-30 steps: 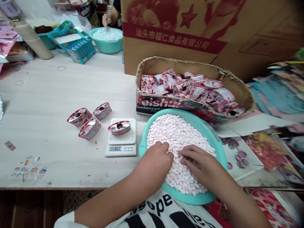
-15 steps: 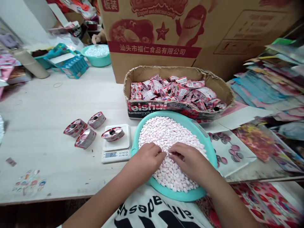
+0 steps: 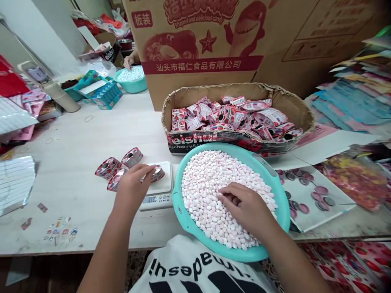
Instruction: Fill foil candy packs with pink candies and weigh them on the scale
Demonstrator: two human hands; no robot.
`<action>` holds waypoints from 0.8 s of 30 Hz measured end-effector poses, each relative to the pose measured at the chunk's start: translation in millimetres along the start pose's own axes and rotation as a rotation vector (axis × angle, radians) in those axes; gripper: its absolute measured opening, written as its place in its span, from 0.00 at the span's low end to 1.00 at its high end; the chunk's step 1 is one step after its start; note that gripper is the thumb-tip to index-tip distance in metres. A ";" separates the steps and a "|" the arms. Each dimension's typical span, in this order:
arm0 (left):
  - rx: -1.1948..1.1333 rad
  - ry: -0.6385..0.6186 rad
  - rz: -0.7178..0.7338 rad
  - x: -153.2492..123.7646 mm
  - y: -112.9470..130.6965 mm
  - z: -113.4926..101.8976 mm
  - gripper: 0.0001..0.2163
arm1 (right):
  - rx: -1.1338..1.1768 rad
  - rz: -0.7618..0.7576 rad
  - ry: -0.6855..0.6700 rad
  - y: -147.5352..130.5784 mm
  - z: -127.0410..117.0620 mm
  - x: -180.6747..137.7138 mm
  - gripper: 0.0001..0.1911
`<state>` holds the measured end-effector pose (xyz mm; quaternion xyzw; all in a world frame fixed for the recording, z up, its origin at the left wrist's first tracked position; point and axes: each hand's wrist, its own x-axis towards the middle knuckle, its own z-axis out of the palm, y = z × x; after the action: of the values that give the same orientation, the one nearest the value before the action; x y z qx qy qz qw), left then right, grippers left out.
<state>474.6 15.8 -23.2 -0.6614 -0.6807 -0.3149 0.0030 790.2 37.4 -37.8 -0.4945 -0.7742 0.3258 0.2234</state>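
My left hand (image 3: 133, 185) is over the left part of the white kitchen scale (image 3: 161, 184), its thumb and fingertips pinched together. Whatever they hold is too small to make out. Close by those fingertips, a red and white candy box with a round hole (image 3: 158, 173) lies on the scale, partly hidden. Several more such boxes (image 3: 108, 167) stand just left of the hand. Above the turquoise basin (image 3: 180, 203), my right hand (image 3: 244, 205) has curled fingers touching the small pale pink candies (image 3: 210, 179). What is in its fingertips is hidden.
Behind the basin, a cut-down carton (image 3: 195, 88) holds many of the candy boxes. A large cardboard box (image 3: 201, 85) rises behind it. Printed pouches (image 3: 351, 97) are stacked at right. At the back left, another person's hand (image 3: 130, 60) reaches into a second basin (image 3: 134, 85).
My left hand has moved left from the candies in the basin to the box on the scale. My right hand remains at the candies. The view has shifted slightly left.
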 end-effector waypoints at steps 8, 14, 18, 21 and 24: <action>0.072 0.133 0.078 -11.4 -37.4 15.9 0.08 | 0.100 -0.013 -0.025 0.1 -0.9 6.9 0.05; 0.069 0.101 0.065 -17.0 -44.0 21.7 0.11 | 0.133 -0.029 -0.039 3.1 -3.2 8.4 0.05; 0.145 0.047 0.167 -19.4 -40.6 23.1 0.16 | 0.157 -0.029 -0.038 5.4 -3.2 10.0 0.04; 0.160 0.163 0.187 -23.8 -34.0 24.9 0.23 | 0.160 -0.030 -0.037 6.7 -2.9 10.3 0.04; 0.166 0.339 0.173 -29.8 -24.3 24.6 0.22 | 0.147 -0.040 -0.048 6.9 -2.7 9.3 0.04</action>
<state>466.5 1.4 -65.7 -0.6523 -0.6347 -0.3634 0.1990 792.4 48.8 -40.7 -0.4531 -0.7630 0.3891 0.2470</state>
